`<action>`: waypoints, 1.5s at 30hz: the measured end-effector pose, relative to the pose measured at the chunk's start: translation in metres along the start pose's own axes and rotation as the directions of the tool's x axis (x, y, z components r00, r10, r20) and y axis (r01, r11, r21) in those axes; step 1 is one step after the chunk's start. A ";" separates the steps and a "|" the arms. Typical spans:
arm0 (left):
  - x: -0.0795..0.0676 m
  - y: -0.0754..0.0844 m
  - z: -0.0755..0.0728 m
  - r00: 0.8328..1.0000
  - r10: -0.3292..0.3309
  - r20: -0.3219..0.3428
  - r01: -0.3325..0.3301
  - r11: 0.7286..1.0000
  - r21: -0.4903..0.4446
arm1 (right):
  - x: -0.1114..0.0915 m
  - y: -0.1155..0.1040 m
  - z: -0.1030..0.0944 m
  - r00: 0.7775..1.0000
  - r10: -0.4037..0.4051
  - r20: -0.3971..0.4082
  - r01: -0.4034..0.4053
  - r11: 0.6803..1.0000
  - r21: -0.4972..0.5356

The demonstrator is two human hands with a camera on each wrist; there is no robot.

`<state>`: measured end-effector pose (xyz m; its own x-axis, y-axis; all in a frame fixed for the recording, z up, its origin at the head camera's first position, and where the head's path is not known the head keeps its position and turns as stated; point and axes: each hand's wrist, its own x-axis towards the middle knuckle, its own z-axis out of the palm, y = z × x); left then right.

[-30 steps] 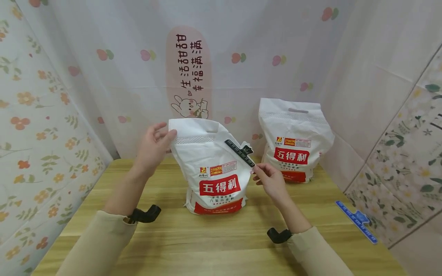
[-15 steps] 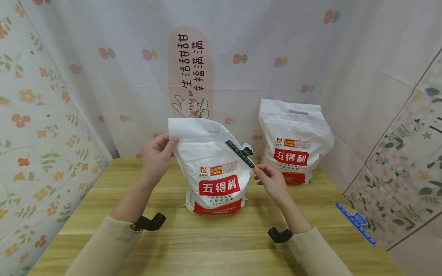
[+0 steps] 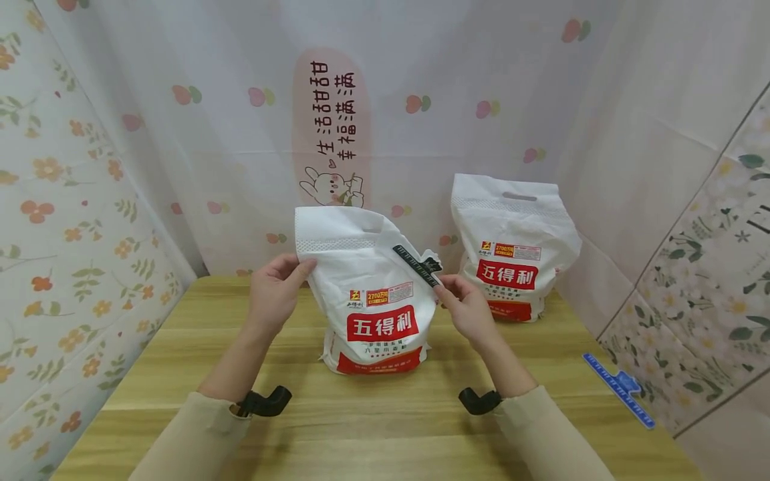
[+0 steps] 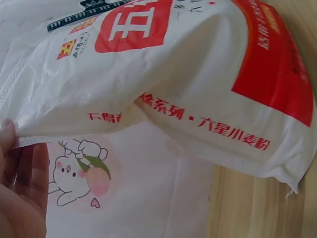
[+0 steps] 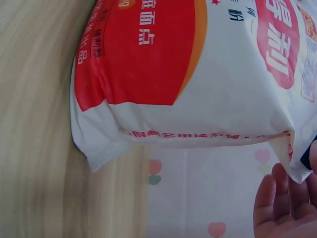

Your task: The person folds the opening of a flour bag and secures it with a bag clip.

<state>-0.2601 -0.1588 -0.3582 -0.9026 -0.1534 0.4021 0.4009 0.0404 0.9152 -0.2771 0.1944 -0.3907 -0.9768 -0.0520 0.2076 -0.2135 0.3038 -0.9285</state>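
A white flour bag [image 3: 379,284] with red printing stands upright on the table in the head view. Across its upper right corner lies a black sealing clip [image 3: 416,266], slanting down to the right. My left hand [image 3: 273,294] pinches the bag's left edge below the stitched band; in the left wrist view the thumb [image 4: 7,133] is on the near face and the fingers are behind. My right hand [image 3: 472,307] pinches the clip's lower end at the bag's right edge. In the right wrist view this hand [image 5: 285,210] is partly cut off, its fingers beneath the bag's folded corner.
Behind on the right stands a second flour bag [image 3: 511,234] with a handle slot. A blue sealing clip [image 3: 619,389] lies at the right edge of the wooden table [image 3: 355,427]. Patterned curtains [image 3: 240,133] enclose the back and sides.
My left hand has closed on the bag's left edge and slid lower along it. My right hand has shifted slightly up and left at the clip's end. The bag stays in place.
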 end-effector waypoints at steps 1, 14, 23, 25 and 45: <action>0.001 0.001 0.000 1.000 0.001 0.000 -0.001 1.000 0.008 | -0.001 0.000 0.000 1.000 0.001 -0.002 -0.001 1.000 0.000; -0.031 -0.032 0.000 0.982 -0.155 0.108 0.147 0.986 0.078 | -0.005 0.014 0.000 0.990 0.137 -0.006 -0.137 0.990 0.018; -0.033 -0.034 0.007 0.995 -0.087 -0.039 0.091 0.991 0.100 | -0.007 0.015 0.002 0.990 0.121 -0.077 -0.117 0.992 0.046; -0.033 -0.033 0.006 0.995 -0.091 -0.047 0.096 0.989 0.116 | -0.008 0.015 0.002 0.989 0.120 -0.085 -0.115 0.991 0.061; -0.028 -0.039 0.001 0.989 -0.141 0.054 0.127 0.970 0.209 | -0.011 0.013 -0.001 0.984 0.166 -0.063 -0.163 0.985 0.047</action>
<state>-0.2504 -0.1554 -0.4050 -0.9573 -0.1038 0.2698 0.2415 0.2258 0.9438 -0.2689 0.2000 -0.4043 -0.9958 0.0593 0.0695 -0.0516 0.2629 -0.9635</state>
